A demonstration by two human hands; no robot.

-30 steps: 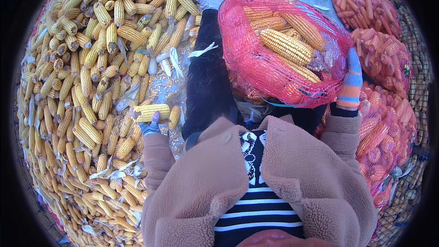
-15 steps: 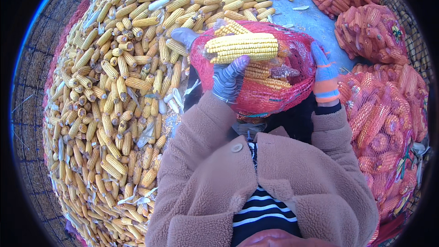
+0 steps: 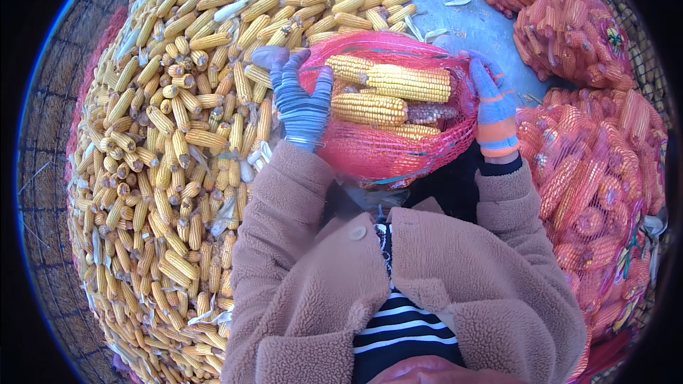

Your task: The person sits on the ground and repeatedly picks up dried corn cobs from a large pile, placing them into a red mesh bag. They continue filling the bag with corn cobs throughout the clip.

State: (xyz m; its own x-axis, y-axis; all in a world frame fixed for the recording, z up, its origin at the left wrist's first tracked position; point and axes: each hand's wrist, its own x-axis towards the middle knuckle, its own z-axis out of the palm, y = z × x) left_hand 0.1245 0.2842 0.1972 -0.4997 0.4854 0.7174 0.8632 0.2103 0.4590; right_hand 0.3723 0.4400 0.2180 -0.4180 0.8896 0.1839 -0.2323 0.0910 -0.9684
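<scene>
A red mesh bag [image 3: 388, 160] sits in front of me with its mouth spread wide. Several yellow corn cobs [image 3: 411, 83] lie inside, along with one dark purplish cob [image 3: 431, 113]. At the bag's left rim is my left hand [image 3: 302, 107], in a grey-blue striped glove, fingers spread and holding nothing. My right hand [image 3: 496, 114], in a blue and orange glove, grips the mesh at the right rim; its fingertips are partly hidden by the netting.
A large heap of loose corn cobs [image 3: 160, 192] covers the left and far side. Filled red mesh bags [image 3: 569, 39] line the right, the nearest one [image 3: 583, 192] beside my right arm. Wire mesh fencing [image 3: 50, 171] curves around the edges. Bluish floor [image 3: 469, 25] shows at the far right.
My left hand has let go of a yellow cob, which now lies among the others in the bag. That hand has moved left to the rim and spread its fingers.
</scene>
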